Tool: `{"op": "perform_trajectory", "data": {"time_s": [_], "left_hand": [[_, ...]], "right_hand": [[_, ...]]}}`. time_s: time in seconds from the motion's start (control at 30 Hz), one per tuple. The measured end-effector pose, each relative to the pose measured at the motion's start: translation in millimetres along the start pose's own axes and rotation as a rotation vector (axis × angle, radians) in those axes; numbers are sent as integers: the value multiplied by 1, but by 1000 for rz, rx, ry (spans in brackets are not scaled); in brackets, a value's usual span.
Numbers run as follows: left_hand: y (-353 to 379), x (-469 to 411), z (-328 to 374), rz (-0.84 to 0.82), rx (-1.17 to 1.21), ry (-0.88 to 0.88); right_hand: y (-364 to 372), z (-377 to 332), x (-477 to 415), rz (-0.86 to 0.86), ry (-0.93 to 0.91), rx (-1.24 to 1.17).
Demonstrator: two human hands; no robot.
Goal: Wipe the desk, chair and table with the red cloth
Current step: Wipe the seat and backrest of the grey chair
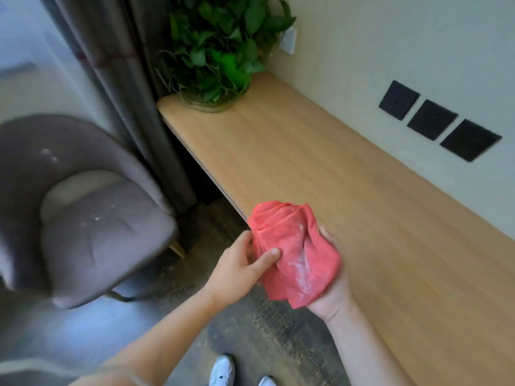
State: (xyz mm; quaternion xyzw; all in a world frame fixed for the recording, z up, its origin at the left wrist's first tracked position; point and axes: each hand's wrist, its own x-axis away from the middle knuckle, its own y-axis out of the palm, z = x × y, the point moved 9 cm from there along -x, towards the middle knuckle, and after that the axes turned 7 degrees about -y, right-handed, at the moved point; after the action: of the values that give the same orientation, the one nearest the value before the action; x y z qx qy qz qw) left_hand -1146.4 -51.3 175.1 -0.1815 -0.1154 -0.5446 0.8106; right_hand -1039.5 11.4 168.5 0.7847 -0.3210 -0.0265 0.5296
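The red cloth (292,252) is bunched up between both my hands, held in the air over the front edge of the long wooden desk (320,168). My right hand (333,296) cups it from below on the right. On its left side, my left hand (242,270) pinches a fold with thumb and fingers. The cloth shows pale dusty smears. A grey padded chair (92,229) with light specks on its seat stands to the left of the desk. No table is in sight.
A leafy potted plant (220,51) stands on the desk's far end by a dark curtain (122,87). Three black wall plates (434,119) sit on the wall above the desk. Dark floor lies between chair and desk, with my white shoes (223,370) below.
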Motion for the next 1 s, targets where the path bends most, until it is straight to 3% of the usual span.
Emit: {"op": "perform_trajectory", "data": {"time_s": [0.2,0.47,0.6,1.0], "left_hand": [[-73,92,-3,286,226,31],[-177,169,-58,619,189,-43],[-251,168,-89,680,22,-147],[-510,88,-225,838,-220,-438]], "right_hand": [[79,62,20,-179,217,57],[141,169,-8,-283,485,98],[172,212,-61,-277,488,135],[191,334,-270,-46,391,233]]}}
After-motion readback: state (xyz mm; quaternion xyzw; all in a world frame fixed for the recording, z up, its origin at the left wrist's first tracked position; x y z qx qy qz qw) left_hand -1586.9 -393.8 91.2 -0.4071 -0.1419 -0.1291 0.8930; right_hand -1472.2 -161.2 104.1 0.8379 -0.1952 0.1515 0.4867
